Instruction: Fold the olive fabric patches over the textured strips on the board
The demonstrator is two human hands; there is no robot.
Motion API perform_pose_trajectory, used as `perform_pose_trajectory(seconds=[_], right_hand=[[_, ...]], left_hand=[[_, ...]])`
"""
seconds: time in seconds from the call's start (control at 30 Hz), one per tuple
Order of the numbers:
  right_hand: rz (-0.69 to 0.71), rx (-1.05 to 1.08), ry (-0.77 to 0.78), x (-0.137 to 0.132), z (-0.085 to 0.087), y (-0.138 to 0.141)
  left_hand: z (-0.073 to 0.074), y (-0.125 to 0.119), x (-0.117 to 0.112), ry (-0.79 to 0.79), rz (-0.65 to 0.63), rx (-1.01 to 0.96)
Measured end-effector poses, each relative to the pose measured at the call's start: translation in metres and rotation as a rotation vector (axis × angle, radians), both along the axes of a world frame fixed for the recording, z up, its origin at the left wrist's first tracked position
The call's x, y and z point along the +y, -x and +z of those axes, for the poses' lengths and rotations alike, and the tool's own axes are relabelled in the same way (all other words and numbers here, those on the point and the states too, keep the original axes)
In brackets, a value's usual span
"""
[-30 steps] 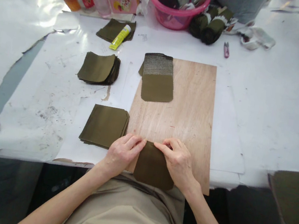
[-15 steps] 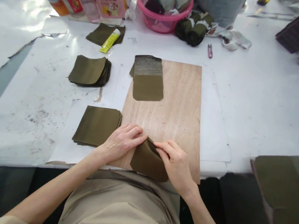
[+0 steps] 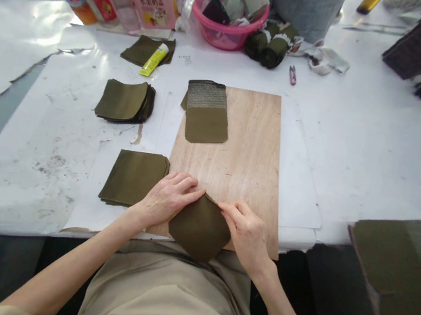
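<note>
An olive fabric piece (image 3: 201, 228) with cut corners lies at the front edge of the plywood board (image 3: 250, 158), partly overhanging it. My left hand (image 3: 170, 196) pinches its upper left edge between thumb and fingers. With thumb and forefinger together, my right hand (image 3: 244, 232) grips its upper right edge. Left of my left hand is a neat stack of olive fabric pieces (image 3: 135, 180). Farther up the board rest overlapping olive pieces (image 3: 206, 125), the upper ones showing a grey speckled band. The fingertips' undersides are hidden.
Another olive stack (image 3: 121, 101) sits at the left, with a yellow tube (image 3: 154, 59) on fabric behind it. At the back stand a pink basin (image 3: 225, 35), a pink box (image 3: 152, 4) and thread spools (image 3: 273, 50). Small pink snips (image 3: 292, 76) lie to their right.
The fabric piece has turned between my hands and now lies flatter, one corner pointing toward my body. Its raised fold has gone down. Both hands stay nearly in place.
</note>
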State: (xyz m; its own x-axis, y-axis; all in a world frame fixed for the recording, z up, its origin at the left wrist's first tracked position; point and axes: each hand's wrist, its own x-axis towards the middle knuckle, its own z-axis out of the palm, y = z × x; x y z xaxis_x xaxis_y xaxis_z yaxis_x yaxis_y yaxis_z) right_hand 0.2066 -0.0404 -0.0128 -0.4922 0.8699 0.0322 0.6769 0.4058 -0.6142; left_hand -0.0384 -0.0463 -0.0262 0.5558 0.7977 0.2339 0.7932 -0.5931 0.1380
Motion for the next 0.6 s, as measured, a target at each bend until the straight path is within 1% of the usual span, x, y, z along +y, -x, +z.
perform_pose_trajectory(seconds=[0.1,0.2,0.37,0.47,0.6], right_hand=[[0.004,-0.006,-0.075,-0.0055,-0.0058,-0.0011],[0.019,-0.018,-0.119,-0.0078,-0.0075,0.0014],[0.012,-0.02,-0.106,-0.0079,-0.0075,-0.0028],[-0.016,-0.009,-0.093,-0.0082,-0.0072,-0.0058],[-0.019,-0.025,-0.125,-0.0103,-0.0084,0.0011]], left_hand=[[0.0005,0.0005,0.0002,0.002,0.0,0.015],[-0.0005,0.0017,0.0002,-0.004,-0.003,0.026],[-0.002,0.0023,0.0001,-0.014,0.0,0.024],[-0.0022,0.002,-0.0004,-0.026,-0.004,0.038],[-0.0022,0.0022,-0.0001,-0.043,-0.003,0.051]])
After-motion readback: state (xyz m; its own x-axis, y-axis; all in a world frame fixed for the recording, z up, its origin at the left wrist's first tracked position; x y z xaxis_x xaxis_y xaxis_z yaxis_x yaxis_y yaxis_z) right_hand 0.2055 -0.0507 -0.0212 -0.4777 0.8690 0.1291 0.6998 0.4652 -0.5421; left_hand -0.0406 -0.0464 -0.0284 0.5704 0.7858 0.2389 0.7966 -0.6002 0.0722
